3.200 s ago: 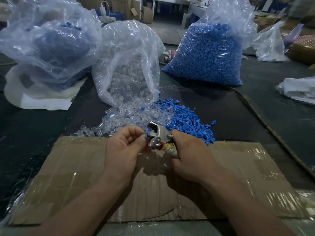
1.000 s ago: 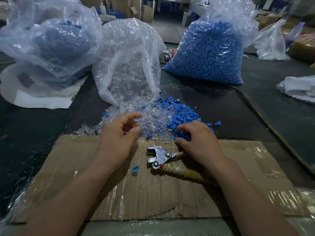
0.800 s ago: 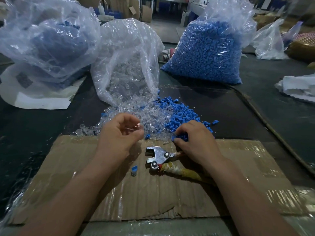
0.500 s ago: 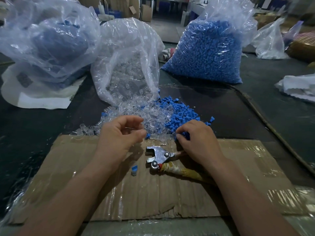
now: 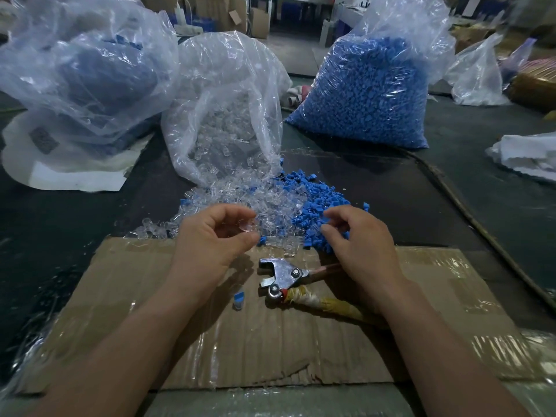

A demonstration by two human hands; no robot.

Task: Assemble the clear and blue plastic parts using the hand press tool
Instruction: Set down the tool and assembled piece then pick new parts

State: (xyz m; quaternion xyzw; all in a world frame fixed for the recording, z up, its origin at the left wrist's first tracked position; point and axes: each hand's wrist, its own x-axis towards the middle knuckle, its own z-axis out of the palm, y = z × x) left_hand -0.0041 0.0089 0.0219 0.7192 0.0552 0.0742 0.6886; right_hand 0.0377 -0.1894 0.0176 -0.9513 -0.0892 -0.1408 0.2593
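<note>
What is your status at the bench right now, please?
Left hand pinches a clear part. Right hand curled over the blue pile, grip unclear. Hand press tool lies on the cardboard, nothing across its head.

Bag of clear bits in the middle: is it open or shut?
Open. The bag of clear parts gapes at its near end, and clear parts spill from it onto the table.

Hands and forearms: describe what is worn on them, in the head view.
The left hand and right hand are bare: no gloves, rings or bands show. The left forearm and right forearm are bare too, with no sleeve, watch or marking down to the frame's lower edge.
</note>
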